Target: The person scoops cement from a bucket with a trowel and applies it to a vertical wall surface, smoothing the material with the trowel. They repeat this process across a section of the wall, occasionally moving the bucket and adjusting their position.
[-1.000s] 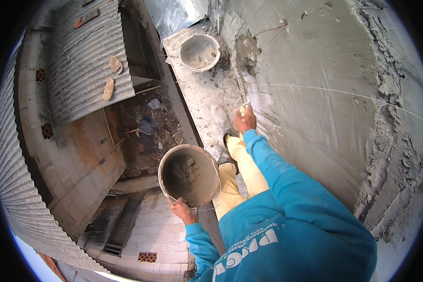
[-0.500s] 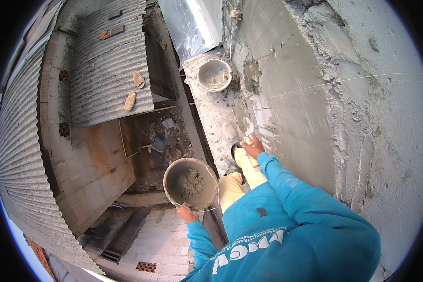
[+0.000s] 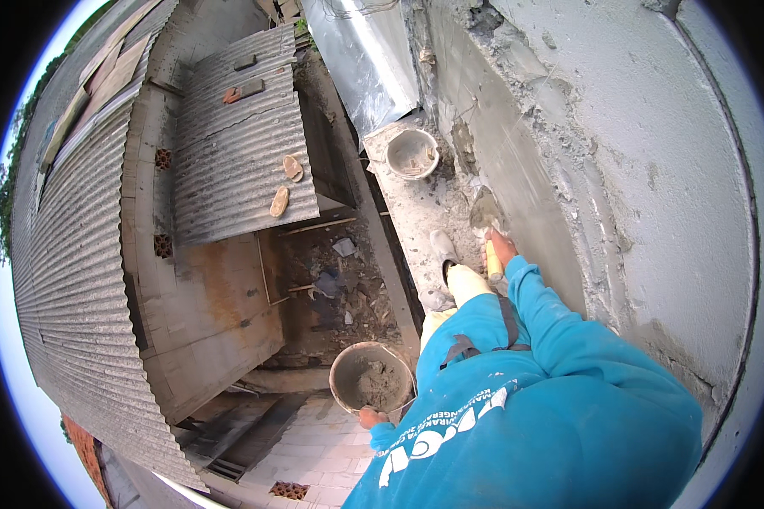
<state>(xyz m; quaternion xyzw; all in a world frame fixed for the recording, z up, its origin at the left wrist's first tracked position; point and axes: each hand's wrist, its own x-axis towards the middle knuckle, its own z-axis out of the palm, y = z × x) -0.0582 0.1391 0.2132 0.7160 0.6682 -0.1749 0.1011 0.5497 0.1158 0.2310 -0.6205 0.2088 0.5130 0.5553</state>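
Observation:
My left hand [image 3: 373, 417] grips the rim of a round bucket [image 3: 345, 371], which hangs out over the drop at my left side. Grey wet mortar [image 3: 383, 386] lies in the bottom of it. In my right hand [image 3: 502, 247] is a trowel [image 3: 485, 206], held by its yellow handle, its grey blade pointing away from me near the foot of the plastered wall [image 3: 535, 220]. Farther along the ledge stands a second, pale bucket [image 3: 412, 154] with some pieces inside that I cannot make out.
I stand on a narrow, rough ledge [image 3: 409, 204] with my boot [image 3: 442, 246] on it. To the left it drops to a lower rubble-strewn floor [image 3: 348, 293]. Corrugated roofing [image 3: 238, 161] with loose stones lies beyond. A shiny metal sheet [image 3: 361, 68] closes the far end.
My left hand has drawn the mortar bucket nearer my body. My right hand has turned, so the trowel blade now shows stretched forward by the wall. The whole view has shifted and tilted.

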